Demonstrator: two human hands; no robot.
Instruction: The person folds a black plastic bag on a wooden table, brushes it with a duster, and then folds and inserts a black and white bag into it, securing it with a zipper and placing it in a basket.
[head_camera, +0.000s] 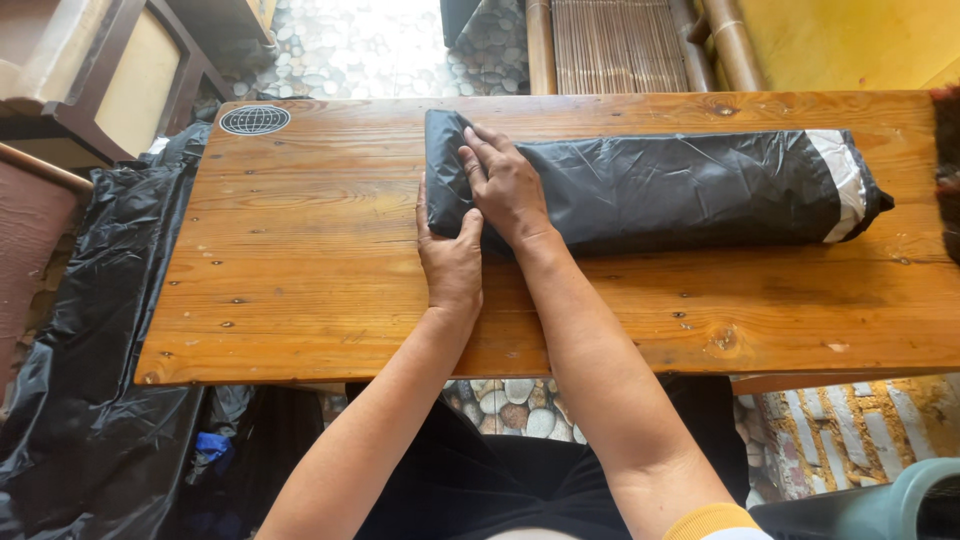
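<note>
- Left hand (450, 262): flat on the wooden bench (300, 260), palm down, grip spread. Fingertips butt against the near left edge of the black plastic-wrapped bundle (660, 190). Nothing pinched.
- Right hand (508, 185): just beyond and right of the left, pressed flat on top of the bundle's left end, fingers spread and pointing away and to the left. Pressing down, not clamping.
- The hands overlap: left thumb lies against the right wrist area.
- Bundle: long, rolled, lying lengthwise across the far half of the bench, stretching well right of both hands. A grey-white band (842, 180) wraps its far right end.
- Round globe mark (254, 120) on the bench's far left corner, well left of the hands.
- Loose black plastic sheet (90, 360) drapes off the bench's left end to the floor.
- Pebble floor (380, 45) beyond the bench; slatted bamboo piece (615, 45) beyond the bundle.
</note>
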